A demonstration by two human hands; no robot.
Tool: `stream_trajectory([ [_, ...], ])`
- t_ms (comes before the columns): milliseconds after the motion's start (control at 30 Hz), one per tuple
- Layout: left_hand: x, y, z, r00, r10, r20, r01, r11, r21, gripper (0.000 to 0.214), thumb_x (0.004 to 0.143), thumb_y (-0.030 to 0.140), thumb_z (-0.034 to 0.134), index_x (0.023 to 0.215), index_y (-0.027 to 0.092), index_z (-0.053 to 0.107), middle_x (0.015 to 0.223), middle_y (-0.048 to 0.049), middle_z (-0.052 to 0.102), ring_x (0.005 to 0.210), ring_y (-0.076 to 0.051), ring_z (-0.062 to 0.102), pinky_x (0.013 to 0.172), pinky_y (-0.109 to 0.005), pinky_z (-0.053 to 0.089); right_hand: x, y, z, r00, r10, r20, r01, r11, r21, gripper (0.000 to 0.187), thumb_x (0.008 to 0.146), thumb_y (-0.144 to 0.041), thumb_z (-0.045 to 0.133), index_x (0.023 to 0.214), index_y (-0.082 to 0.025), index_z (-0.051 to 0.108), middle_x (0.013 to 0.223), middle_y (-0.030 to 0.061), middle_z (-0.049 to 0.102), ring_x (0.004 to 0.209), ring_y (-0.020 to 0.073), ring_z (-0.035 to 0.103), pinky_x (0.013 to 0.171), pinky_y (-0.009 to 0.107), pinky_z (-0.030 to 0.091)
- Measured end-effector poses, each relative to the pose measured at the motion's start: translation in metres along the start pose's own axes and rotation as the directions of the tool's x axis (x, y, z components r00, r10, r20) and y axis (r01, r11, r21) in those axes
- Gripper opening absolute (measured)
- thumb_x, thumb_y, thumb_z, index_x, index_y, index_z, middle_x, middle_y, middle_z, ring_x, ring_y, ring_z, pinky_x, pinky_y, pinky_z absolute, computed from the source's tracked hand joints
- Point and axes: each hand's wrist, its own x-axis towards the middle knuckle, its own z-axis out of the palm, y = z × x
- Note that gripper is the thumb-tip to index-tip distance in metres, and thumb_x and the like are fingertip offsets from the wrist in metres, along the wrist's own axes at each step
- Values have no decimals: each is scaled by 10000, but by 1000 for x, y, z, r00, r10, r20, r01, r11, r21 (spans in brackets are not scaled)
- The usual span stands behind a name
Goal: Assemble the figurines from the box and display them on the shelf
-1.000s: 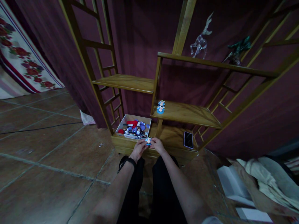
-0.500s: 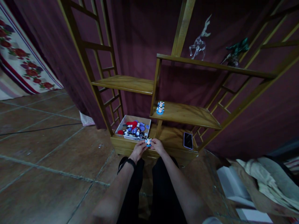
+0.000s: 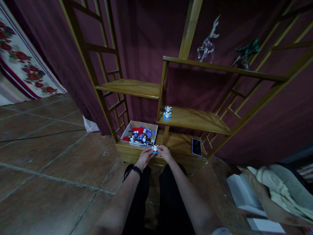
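A dark red curtain [image 3: 144,36] hangs behind a wooden shelf unit [image 3: 186,36] with boards at different heights. On its middle shelf [image 3: 198,120], two small blue-and-white figurines [image 3: 167,115] are already standing, one behind the other, close to the left end, the nearer one by the front left corner. A third figurine [image 3: 155,149] is not on any shelf: it is in the hands, just before the front edge of the lower shelf [image 3: 179,142]. The fingers of the left hand [image 3: 145,156] and of the right hand [image 3: 165,152] are closed on it from its two sides. At the left front corner of the lower shelf, the box [image 3: 151,125] contains many red, purple and dark pieces [image 3: 140,135], so much seems to remain unsorted there. A phone [image 3: 196,147] lies near the right front corner.
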Motion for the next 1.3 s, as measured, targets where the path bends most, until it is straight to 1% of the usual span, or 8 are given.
stream_trajectory([
  [200, 2, -1, 0, 1000, -7, -14, 7, 1000, -6, 158, 645, 113, 687, 789, 141, 629, 811, -47, 671, 729, -111, 623, 659, -207, 491, -1, -1, 0, 1000, -6, 3, 6, 1000, 12, 131, 717, -269, 590, 806, -173, 589, 768, -11, 645, 504, 74, 575, 486, 200, 518],
  [333, 3, -2, 0, 1000, -4, -11, 4, 1000, -3, 169, 628, 108, 699, 780, 138, 629, 789, -48, 673, 714, -115, 625, 660, -210, 494, -2, -2, -1, 1000, -4, 0, 4, 1000, 19, 123, 720, -255, 589, 813, -174, 591, 790, -6, 647, 518, 71, 581, 488, 190, 522],
  [533, 5, -2, 2, 1000, -15, -19, 15, 1000, -1, 155, 642, 93, 682, 777, 142, 626, 778, -46, 675, 700, -111, 627, 669, -214, 500, -4, -4, -3, 1000, 2, -10, -2, 1000, 24, 140, 725, -260, 589, 838, -178, 592, 791, -6, 644, 521, 68, 581, 476, 182, 521],
  [767, 5, -4, 2, 1000, -23, 12, 23, 1000, 7, 177, 637, 91, 689, 800, 141, 640, 802, -50, 681, 718, -109, 628, 660, -194, 498, -5, -6, -7, 1000, 8, -1, -8, 999, 34, 126, 725, -258, 597, 824, -181, 590, 788, -7, 646, 511, 68, 581, 476, 185, 522],
  [933, 5, -5, 6, 1000, -12, 26, 12, 1000, 3, 177, 642, 73, 680, 805, 135, 651, 812, -55, 684, 718, -108, 628, 653, -188, 497, -7, -6, -10, 1000, 12, -7, -12, 999, 41, 113, 737, -239, 578, 834, -181, 583, 804, -11, 644, 521, 64, 584, 494, 186, 524],
  [1133, 5, -9, 10, 999, -23, 27, 24, 1000, -18, 185, 645, 67, 677, 810, 142, 644, 816, -49, 680, 713, -107, 633, 676, -208, 514, -8, -5, -14, 1000, 15, -25, -14, 999, 35, 134, 741, -258, 571, 856, -191, 579, 816, -11, 646, 543, 77, 591, 500, 192, 524],
  [1300, 4, -11, 13, 999, -32, 25, 33, 999, -38, 166, 669, 48, 642, 809, 137, 639, 823, -54, 678, 731, -114, 634, 683, -211, 516, -5, -3, -15, 999, 13, -41, -11, 999, 39, 140, 733, -268, 570, 855, -198, 580, 826, -9, 643, 544, 87, 598, 519, 219, 531],
])
